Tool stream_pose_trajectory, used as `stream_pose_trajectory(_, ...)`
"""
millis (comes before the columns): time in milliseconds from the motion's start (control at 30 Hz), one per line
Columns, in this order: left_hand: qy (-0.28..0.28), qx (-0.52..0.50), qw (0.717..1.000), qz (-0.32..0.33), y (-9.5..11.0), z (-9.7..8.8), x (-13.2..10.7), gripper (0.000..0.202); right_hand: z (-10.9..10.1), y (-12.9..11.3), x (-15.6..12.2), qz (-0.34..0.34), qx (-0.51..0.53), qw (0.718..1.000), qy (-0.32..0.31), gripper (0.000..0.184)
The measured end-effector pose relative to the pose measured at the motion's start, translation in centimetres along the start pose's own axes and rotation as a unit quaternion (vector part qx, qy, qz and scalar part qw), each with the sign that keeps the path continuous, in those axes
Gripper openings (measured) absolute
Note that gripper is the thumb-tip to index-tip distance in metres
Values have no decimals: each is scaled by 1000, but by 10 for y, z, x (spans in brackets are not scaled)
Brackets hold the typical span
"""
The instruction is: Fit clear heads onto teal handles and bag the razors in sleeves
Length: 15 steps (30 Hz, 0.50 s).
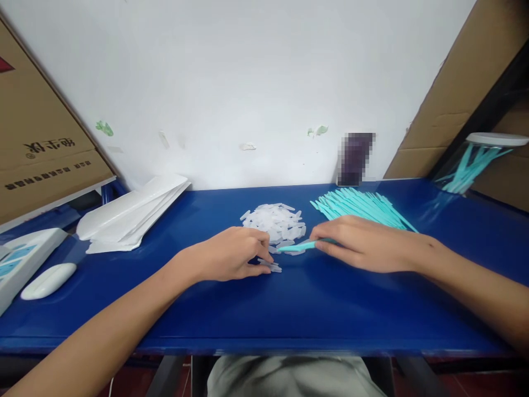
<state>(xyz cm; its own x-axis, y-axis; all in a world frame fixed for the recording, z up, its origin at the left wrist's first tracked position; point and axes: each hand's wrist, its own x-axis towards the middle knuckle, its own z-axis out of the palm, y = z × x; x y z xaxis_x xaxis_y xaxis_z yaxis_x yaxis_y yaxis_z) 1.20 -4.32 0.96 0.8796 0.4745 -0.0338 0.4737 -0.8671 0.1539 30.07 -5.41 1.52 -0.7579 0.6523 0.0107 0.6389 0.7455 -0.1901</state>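
My left hand (pixel 236 255) is low over the blue table, its thumb and fingertips closed around a few small translucent plastic pieces (pixel 276 268). Just behind it lies a heap of the same whitish translucent pieces (pixel 276 220). My right hand (pixel 357 242) pinches a slim turquoise plastic stick (pixel 298 247). The stick's tip points left, close to my left fingertips and the front of the heap. Behind my right hand, many more turquoise sticks (pixel 355 204) lie fanned out in a pile, partly hidden by the hand.
White paper-like sheets or bags (pixel 132 218) are stacked at the left. Near them are a white mouse-shaped object (pixel 48 281) and a white device with blue panels (pixel 25 256). At the right stands a clear, white-lidded jar (pixel 475 165) with turquoise sticks. Cardboard (pixel 45 121) and a white wall (pixel 248 82) border the table.
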Motion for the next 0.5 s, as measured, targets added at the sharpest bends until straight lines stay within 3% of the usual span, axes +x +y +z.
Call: stream_pose_trajectory(500,24,-41,999,0,1,6,-6,20,15,-10,0,-25,-36,999,-6,34)
